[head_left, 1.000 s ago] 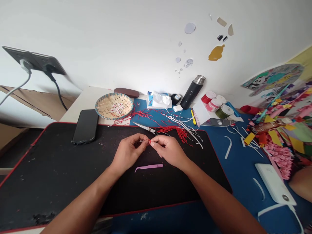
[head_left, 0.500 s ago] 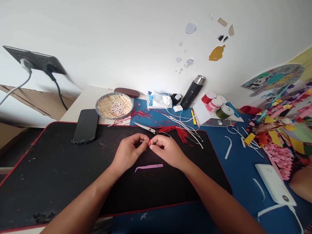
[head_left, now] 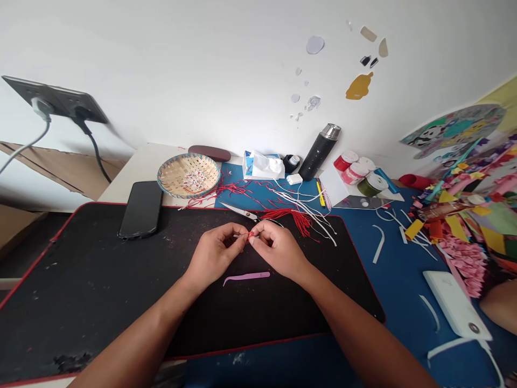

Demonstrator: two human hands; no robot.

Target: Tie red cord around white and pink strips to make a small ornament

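Note:
A small piece of red cord is pinched between my two hands above the black mat. My left hand is closed, thumb and forefinger on the cord's left side. From the right, my right hand pinches the same cord, its fingertips almost touching the left ones. The fingers hide much of the cord. Just below lies a pair of purple bent-tip tweezers. Behind my hands rest open scissors, their handles partly covered. A bundle of red cords spreads beyond my right hand.
A phone and a woven basket with small red-and-white pieces stand at left. Along the wall are a tissue box, a black flask and thread spools. A white power bank lies right, near another person's arm.
My fingertips have shifted slightly to the right with the red cord, and a little more of it shows at the right fingertips. Both hands keep their pinch.

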